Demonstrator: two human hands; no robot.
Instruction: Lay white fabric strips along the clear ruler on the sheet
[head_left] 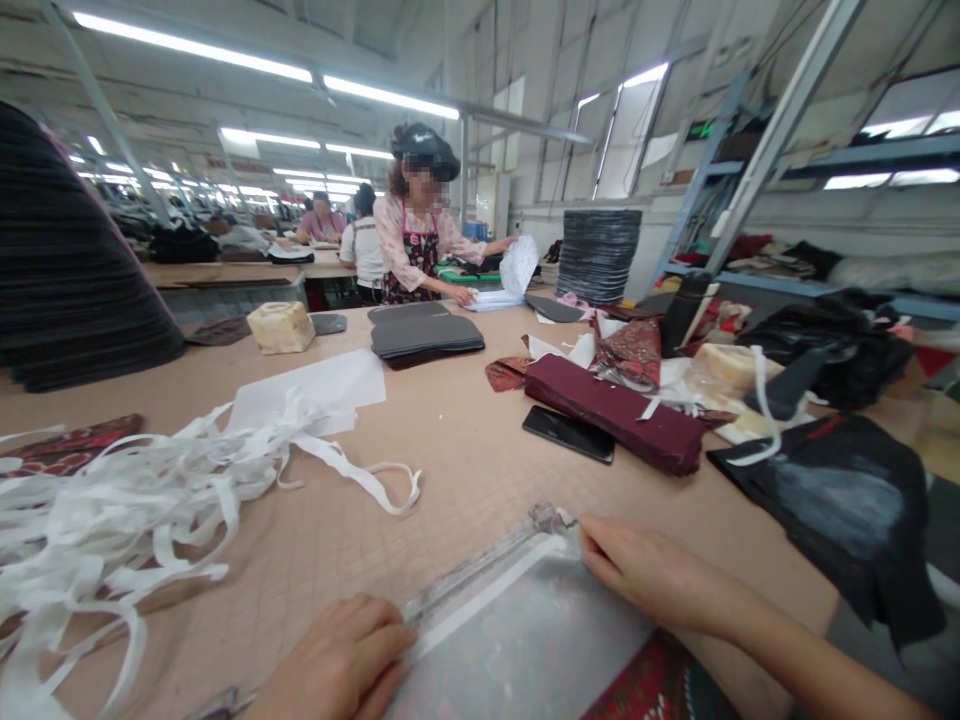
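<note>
In front of me lies a greyish, translucent-looking sheet (pixel 517 650) with a white strip (pixel 487 590) along its far edge. Beyond that strip runs a crumpled grey fold. My right hand (pixel 637 570) pinches the sheet at its far right corner, thumb and fingers closed. At the sheet's left edge, my left hand (pixel 341 650) has its fingers curled and pressed together on the material; the fingertips are partly hidden. Red patterned fabric (pixel 652 685) shows under the sheet at the lower right.
White tape strips (pixel 150 510) lie tangled at left. A black phone (pixel 568 433) rests by a folded maroon cloth (pixel 615 410). Behind are dark grey cut pieces (pixel 427 335), a yellowish block (pixel 281 328) and tall dark stacks (pixel 600 255). Across the table a co-worker (pixel 420 220) handles pale fabric.
</note>
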